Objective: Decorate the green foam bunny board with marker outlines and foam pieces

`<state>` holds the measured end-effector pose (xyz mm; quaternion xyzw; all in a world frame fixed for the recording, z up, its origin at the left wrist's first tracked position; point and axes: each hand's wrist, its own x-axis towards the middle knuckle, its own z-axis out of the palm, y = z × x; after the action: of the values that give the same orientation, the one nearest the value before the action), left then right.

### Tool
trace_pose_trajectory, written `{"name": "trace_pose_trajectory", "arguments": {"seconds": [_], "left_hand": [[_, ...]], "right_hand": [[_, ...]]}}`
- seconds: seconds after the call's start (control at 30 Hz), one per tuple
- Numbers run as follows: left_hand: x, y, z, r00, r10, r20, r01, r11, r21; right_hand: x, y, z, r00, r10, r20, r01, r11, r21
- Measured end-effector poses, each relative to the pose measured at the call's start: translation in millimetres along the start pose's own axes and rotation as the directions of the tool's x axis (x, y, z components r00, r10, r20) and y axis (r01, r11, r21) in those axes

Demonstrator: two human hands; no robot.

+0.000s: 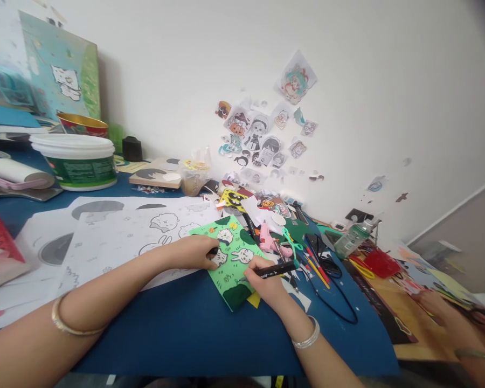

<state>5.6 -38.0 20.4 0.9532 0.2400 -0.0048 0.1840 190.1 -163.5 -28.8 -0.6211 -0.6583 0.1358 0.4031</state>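
A green craft card with small white cartoon animals stuck on it lies on the blue table cover. My left hand rests on the card's left edge, its fingers curled down and pressing the card flat. My right hand is closed round a black marker, whose tip points left onto the card's lower middle. A gold bangle sits on my left forearm and a silver bracelet on my right wrist.
White sheets with printed cartoon outlines lie to the left. A white tub, a pink glue gun, scissors, pens and a bottle crowd the table. Another person's hand is at the right.
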Motion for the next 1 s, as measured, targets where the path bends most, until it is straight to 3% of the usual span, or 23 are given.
{"name": "trace_pose_trajectory", "arguments": {"seconds": [0.47,0.63,0.87,1.0], "left_hand": [[1.0,-0.5,0.2,1.0,-0.008,0.013,0.008,1.0,0.019],[1.1,-0.2,-0.2,1.0,0.003,0.008,-0.003,1.0,0.004],[1.9,-1.6,0.9,1.0,0.022,-0.004,-0.023,1.0,-0.013],[2.5,-2.2,1.5,1.0,0.023,0.001,-0.023,1.0,0.006]], "right_hand": [[2.2,0.4,0.8,1.0,-0.004,-0.026,0.003,0.999,-0.041],[2.0,1.1,0.9,0.998,-0.012,-0.054,0.012,1.0,0.0],[0.8,-2.3,-1.2,1.0,0.021,0.013,-0.021,1.0,0.001],[0.3,0.3,-0.4,0.999,0.021,-0.024,-0.02,0.999,0.034]]}}
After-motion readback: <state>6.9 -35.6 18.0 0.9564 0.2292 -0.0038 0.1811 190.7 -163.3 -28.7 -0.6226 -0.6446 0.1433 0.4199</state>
